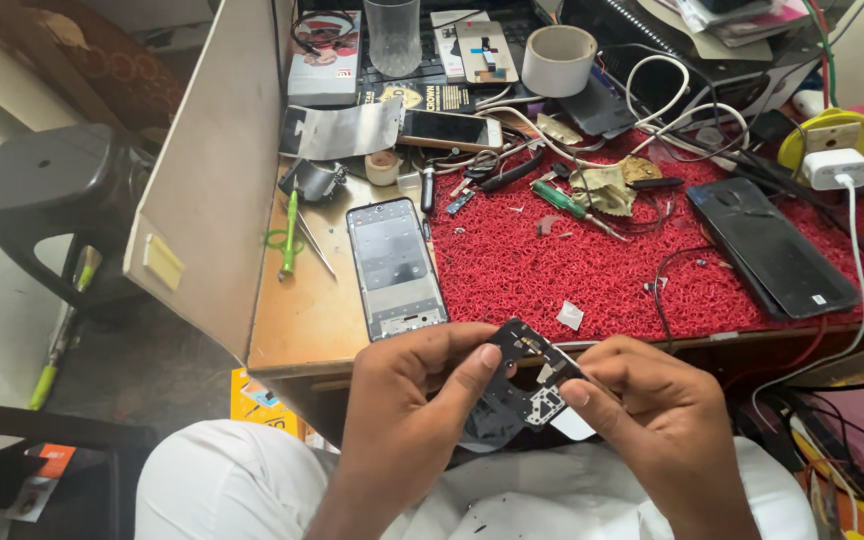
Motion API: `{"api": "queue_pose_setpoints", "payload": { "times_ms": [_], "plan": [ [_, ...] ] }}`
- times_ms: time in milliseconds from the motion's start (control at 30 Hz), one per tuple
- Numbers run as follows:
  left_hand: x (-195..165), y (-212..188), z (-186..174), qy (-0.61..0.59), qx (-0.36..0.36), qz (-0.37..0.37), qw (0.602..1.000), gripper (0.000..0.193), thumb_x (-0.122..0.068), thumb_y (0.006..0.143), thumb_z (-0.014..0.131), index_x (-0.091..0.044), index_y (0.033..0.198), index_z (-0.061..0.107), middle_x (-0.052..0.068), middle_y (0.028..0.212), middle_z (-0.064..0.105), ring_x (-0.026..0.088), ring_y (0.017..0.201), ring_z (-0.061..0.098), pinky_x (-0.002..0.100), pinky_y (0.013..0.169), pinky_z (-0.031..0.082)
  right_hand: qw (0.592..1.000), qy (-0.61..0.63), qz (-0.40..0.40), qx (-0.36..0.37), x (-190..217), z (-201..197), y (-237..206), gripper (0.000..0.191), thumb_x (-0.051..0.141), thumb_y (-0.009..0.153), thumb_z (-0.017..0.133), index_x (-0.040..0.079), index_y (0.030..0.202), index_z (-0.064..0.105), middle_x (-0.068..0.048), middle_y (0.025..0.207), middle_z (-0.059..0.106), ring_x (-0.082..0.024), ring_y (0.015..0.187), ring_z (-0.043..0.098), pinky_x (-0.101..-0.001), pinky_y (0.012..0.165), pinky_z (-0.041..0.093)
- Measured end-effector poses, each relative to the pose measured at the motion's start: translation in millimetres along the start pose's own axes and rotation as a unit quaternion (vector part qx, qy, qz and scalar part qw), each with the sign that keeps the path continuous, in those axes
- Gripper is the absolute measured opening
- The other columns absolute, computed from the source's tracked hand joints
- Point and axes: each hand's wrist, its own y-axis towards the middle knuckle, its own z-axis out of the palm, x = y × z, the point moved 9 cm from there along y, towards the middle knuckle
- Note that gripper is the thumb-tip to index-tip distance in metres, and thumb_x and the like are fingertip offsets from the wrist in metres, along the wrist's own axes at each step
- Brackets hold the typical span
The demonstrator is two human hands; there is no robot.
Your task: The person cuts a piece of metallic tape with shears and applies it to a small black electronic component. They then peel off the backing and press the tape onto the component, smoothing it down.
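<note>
— What step was it?
— Both hands, left hand [422,385] and right hand [652,410], pinched a black phone part [524,385] near the tabletop [302,320] edge, seemingly mid-disassembly.
— Next move?
— Probably delicate prying, fingertips steady.

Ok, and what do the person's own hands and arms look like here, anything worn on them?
Both the left hand and the right hand are bare: no gloves, rings or wrist strap show. The forearms are bare as far as the frame shows them, with no sleeve, watch or cable in view. Fingernails are short. Below the arms, white clothing covers the lap.
</note>
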Motion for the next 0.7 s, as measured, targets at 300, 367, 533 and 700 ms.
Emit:
{"api": "queue_pose_setpoints", "payload": {
  "times_ms": [300, 367, 533, 700],
  "plan": [
    [2.6, -3.2, -3.4, 0.014, -0.058, 0.011, 0.998, 0.021, -0.007, 0.095, 0.069, 0.007, 0.109, 0.077, 0.005, 0.088, 0.079, 0.005, 0.076, 0.069, 0.021, 0.067, 0.056, 0.999, -0.015, -0.024, -0.016, -2.2, -1.7, -1.2, 0.011, 0.006, 0.084, 0.079, -0.004, 0.079, 0.076, -0.006, 0.085, 0.068, -0.010, 0.075, 0.058, -0.0240, 0.064, 0.044],
    [3.3, -3.2, -3.1, 0.009, -0.056, 0.014, 0.998, 0.021, -0.007, 0.095, 0.069, 0.007, 0.109, 0.077, 0.005, 0.088, 0.079, 0.005, 0.076, 0.069, 0.021, 0.067, 0.056, 1.000, -0.009, -0.026, -0.015, -3.7, -2.4, -1.1, 0.011, 0.006, 0.084, 0.079, -0.004, 0.080, 0.077, -0.006, 0.084, 0.069, -0.010, 0.075, 0.059, -0.0245, 0.065, 0.045],
    [8.5, -4.1, -0.5, 0.002, -0.027, 0.004, 1.000, 0.022, -0.007, 0.097, 0.067, 0.007, 0.110, 0.077, 0.005, 0.090, 0.079, 0.005, 0.077, 0.068, 0.021, 0.067, 0.055, 0.999, -0.004, -0.026, -0.019, -6.2, -3.9, -1.9, 0.011, 0.005, 0.084, 0.079, -0.005, 0.080, 0.077, -0.007, 0.084, 0.069, -0.010, 0.075, 0.058, -0.0246, 0.064, 0.044],
    [1.7, 2.1, 4.7, -0.002, 0.067, -0.030, 0.997, 0.025, -0.008, 0.095, 0.066, 0.006, 0.115, 0.071, 0.004, 0.097, 0.078, 0.006, 0.086, 0.071, 0.022, 0.079, 0.058, 1.000, -0.026, -0.007, -0.014, -3.3, -7.0, -0.7, 0.010, 0.003, 0.082, 0.080, -0.006, 0.078, 0.077, -0.006, 0.083, 0.069, -0.009, 0.067, 0.054, -0.0238, 0.055, 0.040]
  ]
}}
